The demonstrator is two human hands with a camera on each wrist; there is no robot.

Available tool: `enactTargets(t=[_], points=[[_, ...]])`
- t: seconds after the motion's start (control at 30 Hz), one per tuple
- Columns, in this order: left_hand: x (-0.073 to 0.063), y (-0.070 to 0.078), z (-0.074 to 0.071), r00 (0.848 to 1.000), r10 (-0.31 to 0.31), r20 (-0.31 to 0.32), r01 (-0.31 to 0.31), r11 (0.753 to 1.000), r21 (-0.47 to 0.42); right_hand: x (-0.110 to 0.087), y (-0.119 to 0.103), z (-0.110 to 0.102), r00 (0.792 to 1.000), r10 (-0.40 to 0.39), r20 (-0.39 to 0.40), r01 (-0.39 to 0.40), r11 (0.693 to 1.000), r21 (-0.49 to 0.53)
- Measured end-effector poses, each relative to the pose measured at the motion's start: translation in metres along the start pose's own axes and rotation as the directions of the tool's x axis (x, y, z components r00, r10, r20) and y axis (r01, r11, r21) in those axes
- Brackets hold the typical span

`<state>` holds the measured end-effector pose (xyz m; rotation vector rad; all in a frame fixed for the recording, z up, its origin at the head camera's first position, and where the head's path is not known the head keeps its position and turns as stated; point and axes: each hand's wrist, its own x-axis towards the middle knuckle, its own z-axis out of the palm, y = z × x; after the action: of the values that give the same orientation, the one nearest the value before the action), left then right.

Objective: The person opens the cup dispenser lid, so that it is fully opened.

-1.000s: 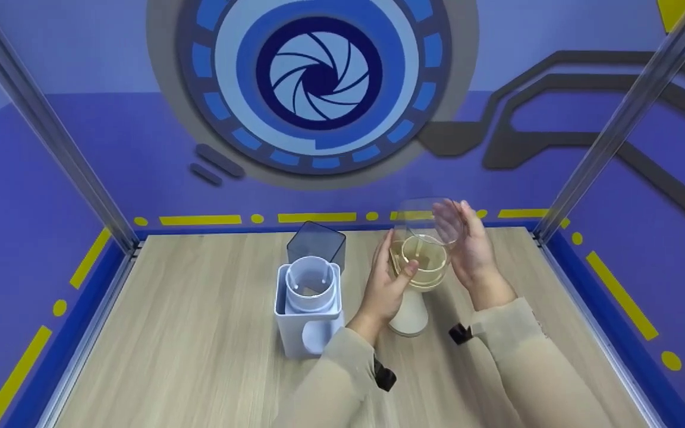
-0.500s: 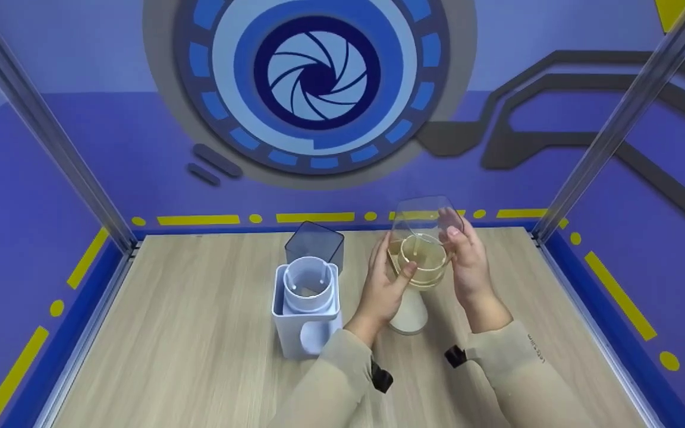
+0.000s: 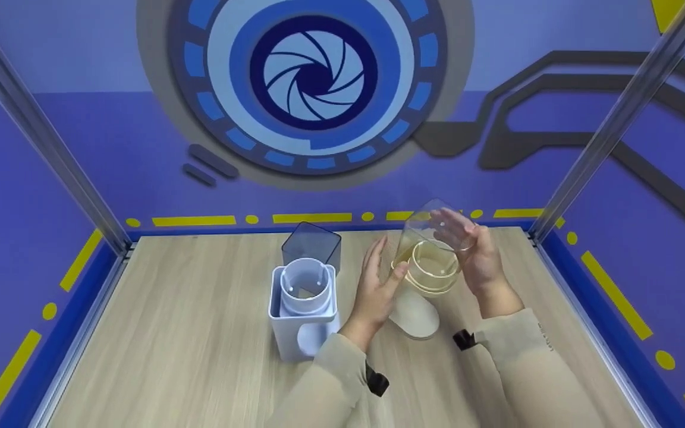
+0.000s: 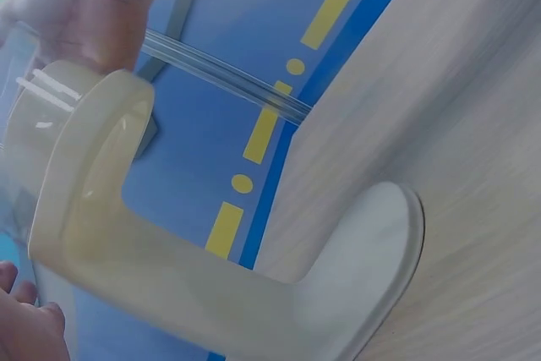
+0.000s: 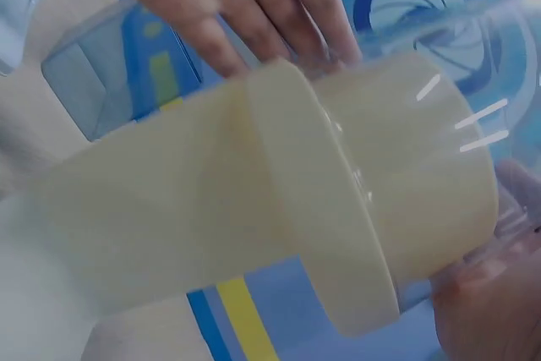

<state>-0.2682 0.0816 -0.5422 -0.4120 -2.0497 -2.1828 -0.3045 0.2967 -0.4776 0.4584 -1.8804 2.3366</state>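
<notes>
A cream C-shaped stand (image 3: 415,316) has an oval base below and a round collar (image 3: 436,260) above. Around that collar sits a clear plastic cover (image 3: 418,229), which extends upward and leans to the right. My right hand (image 3: 484,264) grips the cover from the right side, its fingers seen through the plastic. On the other side is my left hand (image 3: 373,297), fingers straight and thumb close to the collar. In the right wrist view the left fingers (image 5: 317,14) lie along the collar's far side; contact is hard to tell. Whether the base touches the table is unclear.
Left of the hands stands a white square holder (image 3: 295,333) with a round cup-like insert (image 3: 305,286). Behind it is a smoky see-through box-shaped cover (image 3: 311,245). Metal posts (image 3: 592,125) and blue printed walls bound the wooden table (image 3: 188,333).
The stand has turned, its collar and clear cover shifting right and tilting along with my right hand. My left fingers have come away from the collar's side and straightened.
</notes>
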Motion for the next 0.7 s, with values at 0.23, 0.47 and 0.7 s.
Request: enactTargets(t=[0.23,0.47,0.7], points=[[0.000,-0.003,0.000,0.997,-0.029,0.072,0.031,0.999,-0.017,0.013,0.002,-0.027,0.966,-0.030,0.258,0.016,0.998,0.057],[-0.001,-0.008,0.006,0.988,-0.018,0.152,0.001,0.994,0.108,0.018,0.004,-0.038,0.938,-0.048,0.342,0.011,0.994,0.111],[-0.003,-0.004,0.007,0.989,0.008,0.147,-0.022,0.995,0.094,0.006,0.000,-0.031,0.982,-0.039,0.186,0.015,0.992,0.127]])
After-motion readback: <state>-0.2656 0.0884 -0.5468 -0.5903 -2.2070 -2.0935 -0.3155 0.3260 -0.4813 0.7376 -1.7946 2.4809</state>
